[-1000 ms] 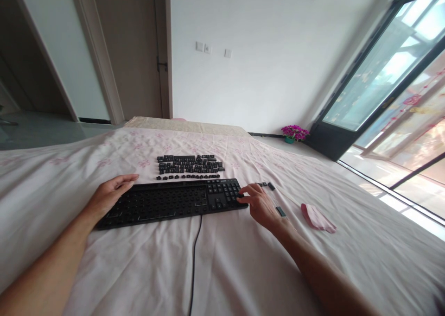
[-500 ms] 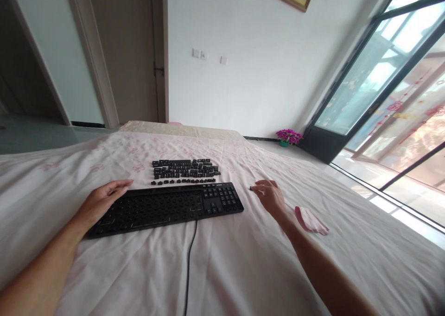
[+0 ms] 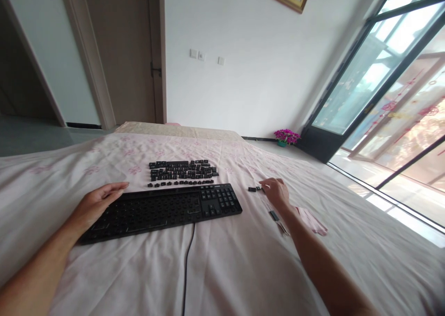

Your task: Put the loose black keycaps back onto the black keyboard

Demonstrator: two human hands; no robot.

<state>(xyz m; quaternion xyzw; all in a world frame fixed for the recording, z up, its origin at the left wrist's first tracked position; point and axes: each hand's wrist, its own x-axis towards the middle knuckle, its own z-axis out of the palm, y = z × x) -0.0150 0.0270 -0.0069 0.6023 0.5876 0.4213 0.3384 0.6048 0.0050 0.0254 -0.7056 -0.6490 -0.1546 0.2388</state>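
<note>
Black plastic keyboard [image 3: 167, 211] lies across the pale bedsheet [image 3: 139, 274] in front of me, with rows of loose keycaps [image 3: 177, 164] just beyond it. On my feed the left hand [image 3: 100, 205] is at the keyboard's left end, fingers extended, thumb slightly apart. Off the right end, the right hand [image 3: 277, 193] has bent fingers beside two small black caps [image 3: 252, 189]; from here I can't tell whether they pinch anything. Pink cloth [image 3: 314, 221] lies by that forearm.
</note>
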